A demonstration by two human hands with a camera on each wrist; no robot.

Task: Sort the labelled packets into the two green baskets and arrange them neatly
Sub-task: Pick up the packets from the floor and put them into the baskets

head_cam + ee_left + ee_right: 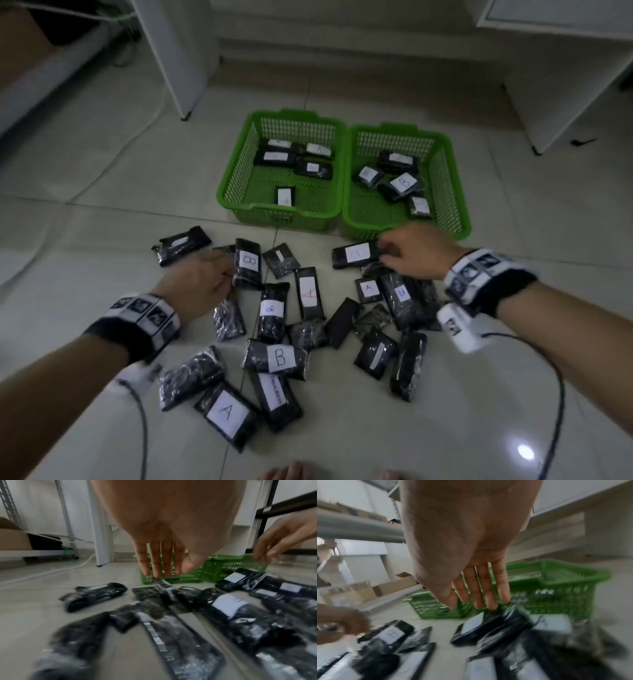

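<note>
Storeroom: tiled floor (pixel 479 394), cardboard boxes (pixel 393 586), metal shelving (pixel 6 503).

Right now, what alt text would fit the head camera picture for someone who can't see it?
Two hands reach into black labelled packets scattered on a tiled floor; behind them, two green baskets each hold a few packets.

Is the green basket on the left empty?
No. The left green basket already has five black packets in it: four bunched near the far wall, one alone near the front. Most of its floor is bare.
</note>
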